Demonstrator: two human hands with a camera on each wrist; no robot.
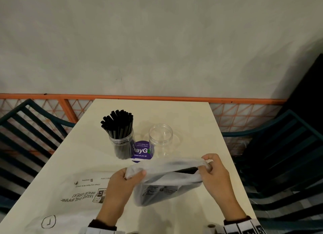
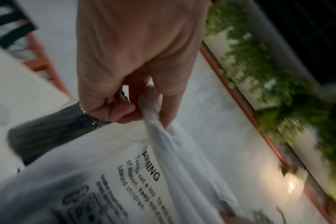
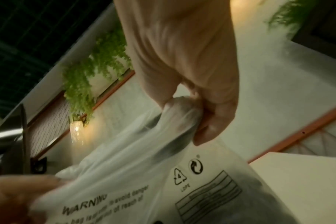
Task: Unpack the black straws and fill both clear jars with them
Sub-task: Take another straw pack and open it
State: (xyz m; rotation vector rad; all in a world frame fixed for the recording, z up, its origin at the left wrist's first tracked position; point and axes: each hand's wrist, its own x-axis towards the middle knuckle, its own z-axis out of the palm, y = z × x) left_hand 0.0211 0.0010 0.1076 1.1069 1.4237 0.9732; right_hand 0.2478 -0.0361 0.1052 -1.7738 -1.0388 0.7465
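Both hands, left hand and right hand, pinch the plastic bag mouth; spread evenly toward 9 and 3 o'clock, exposing straws without tearing.

Both hands are raised side by side before the person, the left hand and right hand each with fingers curled and thumb pinching, forearms angled inward, striped cuffs at the wrists.

A frosted plastic bag of black straws, mouth stretched open, held above the table; behind it, one clear jar stands packed with straws, the other jar empty
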